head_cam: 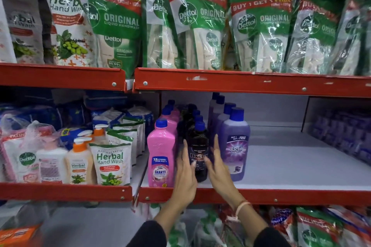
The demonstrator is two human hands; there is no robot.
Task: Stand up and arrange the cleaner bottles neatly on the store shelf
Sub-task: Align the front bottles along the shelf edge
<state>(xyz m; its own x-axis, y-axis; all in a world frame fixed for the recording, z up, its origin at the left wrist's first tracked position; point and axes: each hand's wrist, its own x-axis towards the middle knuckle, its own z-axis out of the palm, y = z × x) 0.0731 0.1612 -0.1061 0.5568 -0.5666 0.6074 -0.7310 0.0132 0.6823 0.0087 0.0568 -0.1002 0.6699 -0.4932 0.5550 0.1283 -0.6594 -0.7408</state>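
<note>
Head view: open shelf (291,166) right of bottles (233,144).

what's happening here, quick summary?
A person is tidying cleaner bottles on the middle store shelf. Both hands are open, the left hand and right hand flanking the front dark Bactin bottle, fingers at its sides, not gripping. It stands upright at the head of its row, between the pink Shakti bottles and the purple Bactin bottles, all three rows upright. The shelf space to the right is bare.
</note>
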